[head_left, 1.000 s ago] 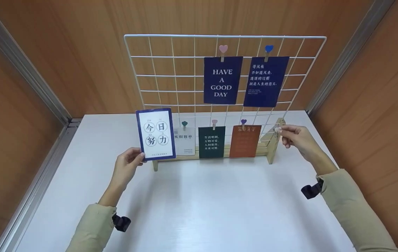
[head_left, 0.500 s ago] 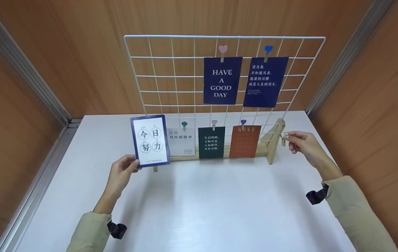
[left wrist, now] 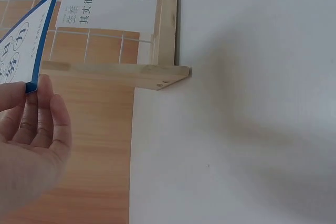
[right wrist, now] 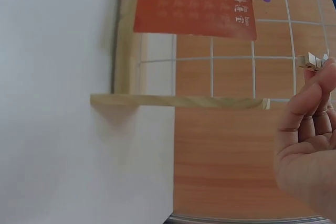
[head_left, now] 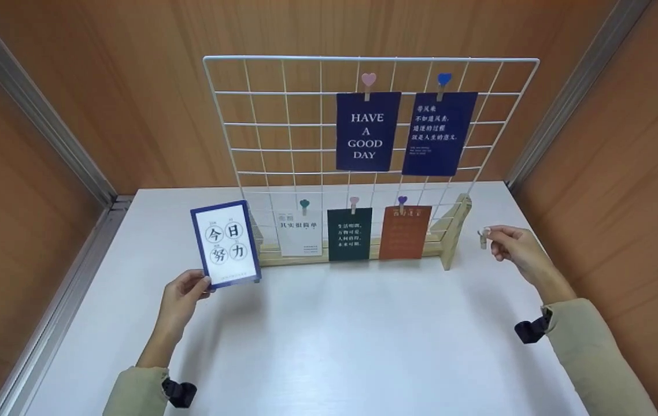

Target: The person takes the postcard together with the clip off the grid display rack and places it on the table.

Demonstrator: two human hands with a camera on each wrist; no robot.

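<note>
My left hand (head_left: pixel 181 300) pinches a blue-bordered white card (head_left: pixel 226 242) by its lower left corner, in front of the left end of a white wire grid rack (head_left: pixel 274 124). In the left wrist view the card (left wrist: pixel 26 43) sits between thumb and fingers. To the right of the rack, my right hand (head_left: pixel 522 254) pinches a small wooden clothespin (head_left: pixel 483 238) with a pale top, held apart from the rack. The clothespin (right wrist: pixel 311 62) also shows in the right wrist view; its top is partly hidden by the fingertips.
Two dark blue cards (head_left: pixel 368 136) hang from heart clips on the upper right of the grid. Below hang a white card (head_left: pixel 299 237), a green card (head_left: pixel 350 237) and an orange card (head_left: pixel 405 234). The rack's wooden base (head_left: pixel 456 231) stands on a white table (head_left: pixel 363 346) between wood-patterned walls.
My left hand has drawn the card left and down, uncovering the hanging white card. My right hand has moved right and down with the clothespin, away from the rack's right foot.
</note>
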